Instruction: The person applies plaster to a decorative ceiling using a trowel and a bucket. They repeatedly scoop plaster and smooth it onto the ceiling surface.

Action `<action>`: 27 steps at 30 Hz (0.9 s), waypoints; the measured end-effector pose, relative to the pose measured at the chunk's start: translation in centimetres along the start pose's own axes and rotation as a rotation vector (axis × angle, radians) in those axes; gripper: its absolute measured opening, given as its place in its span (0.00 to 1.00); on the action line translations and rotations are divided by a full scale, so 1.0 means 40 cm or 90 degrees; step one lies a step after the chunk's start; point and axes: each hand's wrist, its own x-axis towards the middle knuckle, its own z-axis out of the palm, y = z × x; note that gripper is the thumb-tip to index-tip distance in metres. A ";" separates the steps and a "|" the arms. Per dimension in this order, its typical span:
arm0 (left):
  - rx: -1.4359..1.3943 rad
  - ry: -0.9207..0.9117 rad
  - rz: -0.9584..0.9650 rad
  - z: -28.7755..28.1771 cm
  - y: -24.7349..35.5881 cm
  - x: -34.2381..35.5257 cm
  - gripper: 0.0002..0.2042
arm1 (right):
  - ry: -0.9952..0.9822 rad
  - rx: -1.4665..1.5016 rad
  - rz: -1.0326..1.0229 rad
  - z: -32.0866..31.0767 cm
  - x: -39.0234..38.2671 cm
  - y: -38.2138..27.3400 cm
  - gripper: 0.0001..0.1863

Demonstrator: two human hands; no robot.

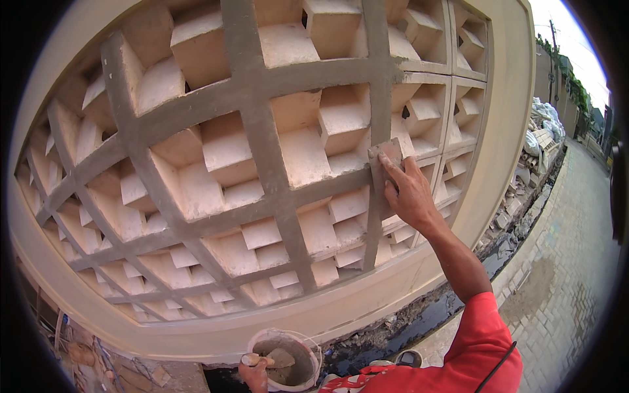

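The right hand (411,195) is gripping a float (387,149), apparently smoothing lattice mortar (254,97) and next needing even strokes, while the left hand (253,377) is holding a trowel (282,358) over a bucket (308,354).

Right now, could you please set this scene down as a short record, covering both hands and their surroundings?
Right hand: holds a flat tool at a grey rib of the wall
Left hand: grips a trowel, its blade over the bucket's opening
Bucket: pale, round, with grey material inside
Wall: lattice of recessed openings; many ribs grey, those toward the right paler
Clothing: red sleeve
Right side: rubble beside a paved lane
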 end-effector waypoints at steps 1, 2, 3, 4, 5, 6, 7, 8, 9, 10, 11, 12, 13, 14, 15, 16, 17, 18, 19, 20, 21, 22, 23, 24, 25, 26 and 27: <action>0.045 0.025 -0.010 0.004 -0.001 0.004 0.28 | -0.032 0.022 0.006 -0.011 -0.004 -0.003 0.30; 0.090 0.050 -0.021 0.009 -0.003 0.007 0.28 | 0.016 0.034 0.001 -0.030 0.020 -0.004 0.30; 0.087 0.055 -0.027 0.010 -0.003 0.008 0.28 | 0.062 0.049 0.001 -0.073 0.073 -0.018 0.29; 0.086 0.062 -0.037 0.009 -0.007 0.009 0.28 | 0.106 0.067 0.001 -0.110 0.133 -0.033 0.29; 0.087 0.072 -0.048 0.005 -0.013 0.010 0.28 | 0.127 0.062 -0.009 -0.138 0.203 -0.043 0.28; 0.081 0.084 -0.032 0.007 -0.022 0.014 0.28 | 0.149 0.052 -0.021 -0.163 0.283 -0.046 0.28; 0.073 0.084 -0.007 0.023 -0.032 0.026 0.27 | 0.200 0.033 -0.048 -0.190 0.369 -0.028 0.29; 0.063 0.083 0.020 0.043 -0.040 0.041 0.27 | 0.251 0.011 -0.078 -0.215 0.435 -0.012 0.29; 0.044 0.069 0.028 0.057 -0.060 0.059 0.26 | 0.246 -0.001 -0.084 -0.229 0.472 -0.013 0.30; 0.025 0.065 0.032 0.061 -0.094 0.080 0.26 | 0.242 -0.005 -0.091 -0.234 0.504 -0.020 0.30; 0.005 0.059 0.037 0.066 -0.131 0.108 0.25 | 0.240 -0.010 -0.098 -0.237 0.526 -0.026 0.30; -0.015 0.046 0.048 0.077 -0.161 0.139 0.24 | 0.226 -0.016 -0.085 -0.238 0.509 -0.029 0.30; -0.033 0.040 0.051 0.076 -0.199 0.160 0.24 | 0.208 -0.012 -0.072 -0.206 0.456 -0.038 0.31; -0.039 0.045 0.044 0.067 -0.229 0.163 0.24 | 0.183 -0.002 -0.057 -0.157 0.389 -0.042 0.31; -0.036 0.040 0.038 0.069 -0.215 0.162 0.25 | 0.125 -0.007 -0.021 -0.120 0.316 -0.036 0.32; -0.030 0.047 0.027 0.061 -0.198 0.153 0.25 | 0.117 0.008 -0.020 -0.079 0.245 -0.039 0.32; -0.023 0.033 0.027 0.077 -0.166 0.147 0.25 | 0.077 -0.021 -0.018 -0.067 0.179 -0.016 0.32; -0.009 0.040 0.016 0.071 -0.144 0.129 0.26 | 0.034 -0.016 -0.004 -0.051 0.120 -0.012 0.32; 0.004 0.050 0.005 0.062 -0.115 0.115 0.26 | -0.009 -0.010 0.007 -0.060 0.096 -0.006 0.31; 0.022 0.055 -0.009 0.052 -0.092 0.097 0.26 | -0.051 -0.004 0.018 -0.076 0.077 0.004 0.31; 0.042 0.055 -0.023 0.046 -0.062 0.079 0.27 | -0.091 -0.001 0.029 -0.100 0.072 0.008 0.31; 0.063 0.054 -0.046 0.033 -0.041 0.060 0.27 | -0.050 0.017 0.028 -0.139 0.103 -0.010 0.29; 0.087 0.051 -0.070 0.020 -0.016 0.043 0.27 | 0.018 0.025 -0.002 -0.171 0.153 -0.020 0.29; 0.110 0.044 -0.093 0.008 0.004 0.026 0.28 | 0.084 0.032 -0.032 -0.205 0.214 -0.030 0.29; 0.117 0.047 -0.110 -0.004 0.020 0.009 0.28 | 0.127 0.036 -0.060 -0.232 0.283 -0.047 0.28; 0.121 0.035 -0.119 -0.007 0.038 -0.005 0.29 | 0.143 0.023 -0.063 -0.268 0.353 -0.066 0.28; 0.100 0.033 -0.114 -0.015 0.053 -0.020 0.29 | 0.175 -0.005 -0.078 -0.282 0.423 -0.071 0.28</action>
